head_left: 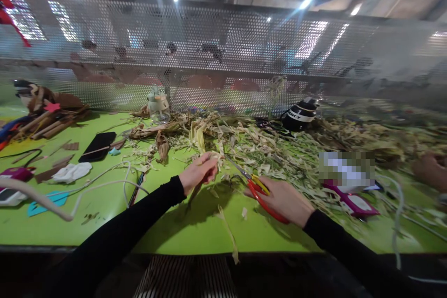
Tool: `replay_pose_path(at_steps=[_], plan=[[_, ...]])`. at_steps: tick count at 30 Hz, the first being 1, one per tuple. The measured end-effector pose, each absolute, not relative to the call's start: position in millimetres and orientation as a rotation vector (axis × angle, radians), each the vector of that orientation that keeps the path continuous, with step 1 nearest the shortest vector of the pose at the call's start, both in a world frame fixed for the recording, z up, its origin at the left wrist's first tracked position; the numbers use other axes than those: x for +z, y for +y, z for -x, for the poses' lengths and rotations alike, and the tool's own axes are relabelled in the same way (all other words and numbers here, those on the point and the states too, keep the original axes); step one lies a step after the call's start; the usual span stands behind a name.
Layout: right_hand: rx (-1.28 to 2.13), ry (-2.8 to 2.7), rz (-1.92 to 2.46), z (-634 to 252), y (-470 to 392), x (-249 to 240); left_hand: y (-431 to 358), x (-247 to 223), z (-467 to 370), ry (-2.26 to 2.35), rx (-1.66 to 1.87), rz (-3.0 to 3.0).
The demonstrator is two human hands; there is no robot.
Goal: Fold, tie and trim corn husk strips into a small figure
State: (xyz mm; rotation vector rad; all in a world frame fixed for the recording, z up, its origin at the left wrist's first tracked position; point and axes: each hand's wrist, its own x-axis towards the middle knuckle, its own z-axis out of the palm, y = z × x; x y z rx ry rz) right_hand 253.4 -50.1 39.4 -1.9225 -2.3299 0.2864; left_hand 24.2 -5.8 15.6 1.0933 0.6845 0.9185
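My left hand (201, 172) is closed in a pinch around a piece of dried corn husk (219, 158), whose pale end sticks out past the fingertips. My right hand (284, 199) grips a pair of scissors (259, 195) with red and yellow handles. The scissor blades point up and left toward the left hand, a little apart from the husk as far as I can see. A long thin husk strip (228, 233) hangs over the table's front edge below the hands. Behind them spreads a heap of husk scraps (258, 149).
A black phone (98, 146), white tissue (72, 172) and white cable (101, 179) lie left on the green table (167, 237). A clear bottle (159, 107) and black bottle (300, 115) stand at the back before a perforated screen (195, 32). At right are a magenta device (352, 201) and another person's hand (431, 171).
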Motion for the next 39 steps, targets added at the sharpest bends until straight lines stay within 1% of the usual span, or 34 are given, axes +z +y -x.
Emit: replay_pose_path(at_steps=[2,4,8,9,11,12,13,17,20,25,29,33,36,39], plan=[[0.253,-2.338,2.034,-265.8,-40.0,30.7,-0.1,21.0,-20.3,0.705,0.967,-0.954],[0.214,-2.373,2.055,-274.7,-32.3,26.9,5.8,26.1,-18.0,0.715,1.036,-0.839],[0.045,-2.278,1.827,-259.8,-27.4,35.0,14.5,30.5,-27.0,0.687,1.179,-0.777],[0.083,-2.235,1.741,-248.5,-26.6,37.8,15.6,30.5,-32.2,0.687,1.215,-0.778],[0.376,-2.200,1.600,-221.8,-22.5,40.2,16.4,30.4,-43.2,0.694,1.271,-0.789],[0.468,-2.176,1.553,-208.9,-19.0,39.4,16.2,30.4,-47.7,0.691,1.282,-0.798],[0.496,-2.131,1.492,-197.8,-14.8,37.5,15.8,30.4,-50.7,0.685,1.282,-0.808],[0.678,-2.013,1.270,-178.3,1.0,27.3,13.6,27.8,-45.1,0.770,1.233,-0.861],[0.795,-1.902,1.246,-181.5,6.1,22.8,12.8,20.8,-32.7,0.881,1.142,-0.892],[0.931,-1.652,1.278,-189.0,9.4,8.4,17.5,6.1,-28.4,0.893,1.047,-0.820],[0.945,-1.513,1.279,-194.2,14.8,-5.0,20.2,-2.3,-33.1,0.916,1.042,-0.781],[0.994,-1.490,1.235,-196.9,18.4,-11.7,13.8,-8.3,-35.9,0.889,0.859,-0.982],[0.952,-1.463,1.194,-196.7,18.2,-14.0,7.0,-11.6,-38.8,0.874,0.791,-1.054],[0.858,-1.468,1.172,-196.0,16.6,-15.7,3.1,-14.5,-41.6,0.894,0.837,-1.069]])
